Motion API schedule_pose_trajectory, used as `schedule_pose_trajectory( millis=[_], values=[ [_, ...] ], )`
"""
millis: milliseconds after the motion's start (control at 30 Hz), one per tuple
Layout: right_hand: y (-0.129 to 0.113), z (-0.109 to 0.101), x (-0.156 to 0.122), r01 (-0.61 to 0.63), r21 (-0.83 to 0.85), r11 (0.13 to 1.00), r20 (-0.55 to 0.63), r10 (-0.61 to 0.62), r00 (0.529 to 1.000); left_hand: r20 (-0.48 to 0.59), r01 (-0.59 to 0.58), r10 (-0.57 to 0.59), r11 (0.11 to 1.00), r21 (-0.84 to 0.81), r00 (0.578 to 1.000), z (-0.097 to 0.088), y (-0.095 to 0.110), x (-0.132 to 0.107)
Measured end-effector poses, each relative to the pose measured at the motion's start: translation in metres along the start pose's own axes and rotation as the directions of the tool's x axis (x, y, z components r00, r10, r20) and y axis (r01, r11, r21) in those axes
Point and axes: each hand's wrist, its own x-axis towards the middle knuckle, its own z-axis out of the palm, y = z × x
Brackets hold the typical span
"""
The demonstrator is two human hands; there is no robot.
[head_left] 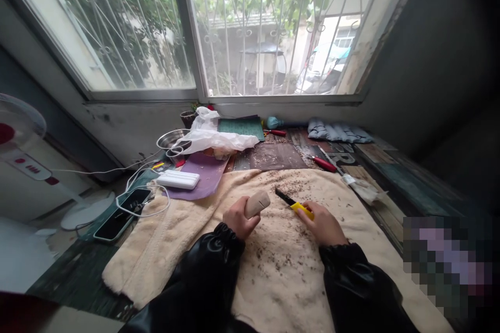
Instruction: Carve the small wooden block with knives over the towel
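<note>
My left hand [239,218] is closed round a pale, rounded piece that looks like wood [258,203], with a dark slit near its upper end. In my right hand [325,225] is a yellow utility knife [302,210], its dark blade out and pointing up and left. The blade tip is a little right of the pale piece, apart from it. Beneath both hands spreads a cream towel [273,291], scattered with small brown shavings.
A white power bank [178,179] and a phone [123,215] with a cable lie at left. Farther back are a plastic bag [219,139], a metal bowl [172,139], a green mat [242,127] and a red-handled tool [324,164]. A fan [23,151] stands at far left.
</note>
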Motion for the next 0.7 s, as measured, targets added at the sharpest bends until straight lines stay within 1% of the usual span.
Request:
schedule_pose_trajectory(
  millis=[67, 133, 200, 267, 333, 400, 433, 500, 567, 700],
  values=[
    [0.005, 0.004, 0.001, 0.041, -0.009, 0.999, -0.045, -0.042, 0.998, 0.02, -0.021, 0.022, 1.0, -0.017, 1.0, 0.001, -0.002, 0.001],
    [0.012, 0.002, 0.004, 0.037, -0.016, 0.999, -0.089, -0.038, 0.995, 0.053, -0.027, 0.029, 0.999, -0.025, 0.998, 0.003, -0.004, 0.002],
    [0.022, -0.006, 0.011, 0.015, -0.017, 1.0, -0.116, -0.016, 0.993, 0.064, -0.003, 0.004, 1.0, -0.015, 0.998, 0.004, -0.003, 0.003],
    [0.039, -0.021, 0.024, -0.011, -0.037, 0.999, -0.121, 0.006, 0.993, 0.071, 0.013, -0.012, 1.0, -0.013, 0.997, 0.004, -0.002, 0.003],
    [0.063, -0.036, 0.041, -0.069, -0.1, 0.993, -0.107, 0.058, 0.993, 0.086, 0.004, -0.001, 1.0, -0.031, 0.996, 0.003, 0.001, 0.002],
    [0.091, -0.047, 0.06, -0.178, -0.21, 0.961, -0.098, 0.161, 0.982, 0.098, -0.013, 0.019, 0.998, -0.057, 0.995, 0.002, 0.003, 0.0],
    [0.104, -0.05, 0.069, -0.244, -0.268, 0.932, -0.108, 0.223, 0.969, 0.1, -0.019, 0.025, 0.998, -0.066, 0.995, 0.002, 0.003, 0.0],
    [0.128, -0.05, 0.082, -0.336, -0.355, 0.872, -0.095, 0.324, 0.941, 0.102, -0.025, 0.032, 0.997, -0.073, 0.994, 0.003, 0.002, 0.0],
    [0.146, -0.044, 0.088, -0.395, -0.409, 0.823, -0.061, 0.407, 0.911, 0.11, -0.024, 0.032, 0.997, -0.068, 0.993, 0.005, 0.0, 0.0],
    [0.163, -0.031, 0.09, -0.416, -0.4, 0.817, -0.049, 0.434, 0.899, 0.12, -0.03, 0.037, 0.998, -0.059, 0.992, 0.01, -0.005, 0.003]
  ],
)
